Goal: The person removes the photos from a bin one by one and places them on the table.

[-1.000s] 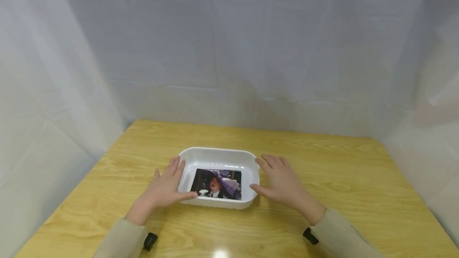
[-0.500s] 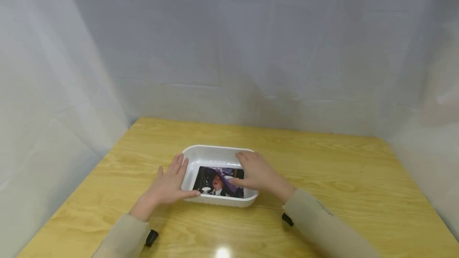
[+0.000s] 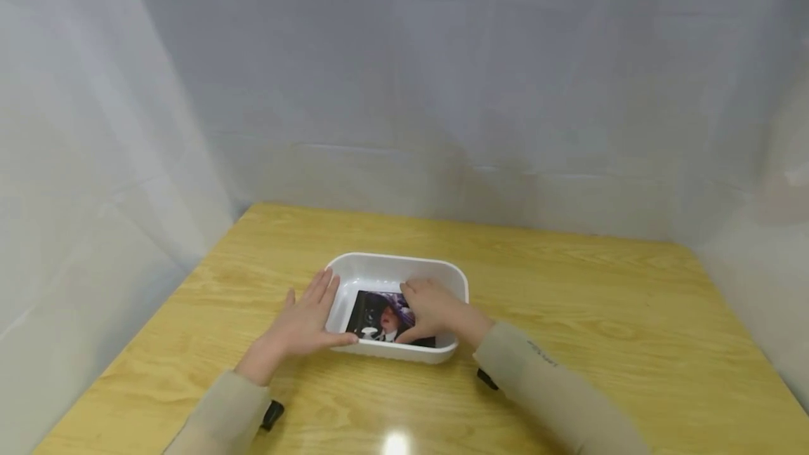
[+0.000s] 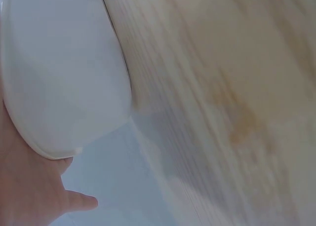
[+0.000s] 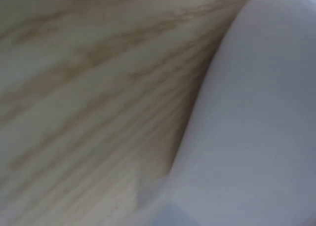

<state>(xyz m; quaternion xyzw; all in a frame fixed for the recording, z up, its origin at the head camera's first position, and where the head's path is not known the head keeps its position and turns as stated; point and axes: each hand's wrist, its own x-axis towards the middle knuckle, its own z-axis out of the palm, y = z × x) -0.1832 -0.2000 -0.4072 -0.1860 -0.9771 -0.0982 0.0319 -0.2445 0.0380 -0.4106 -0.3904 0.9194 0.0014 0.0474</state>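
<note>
A white rectangular plastic tray (image 3: 398, 352) stands on the wooden table in the head view. Flat on its floor lies a dark picture card (image 3: 369, 318) showing a figure in a purple hat. My left hand (image 3: 302, 325) rests at the tray's left end, its fingers straight along the rim and the thumb at the front rim. Inside the tray, my right hand (image 3: 436, 309) spreads thumb and fingers over the card's right part, which it hides. The left wrist view has the tray's outer wall (image 4: 64, 73) beside the hand; the right wrist view shows tray wall, but no fingers.
The yellow wood-grain table (image 3: 569, 293) extends around the tray on all sides. White sheeting (image 3: 404, 90) hangs behind the table and along its left and right sides. Black wrist bands (image 3: 272, 415) show below both sleeves.
My right hand has moved left from the tray's right rim, over it and onto the picture card. The left hand has stayed at the left rim. The head view has shifted slightly.
</note>
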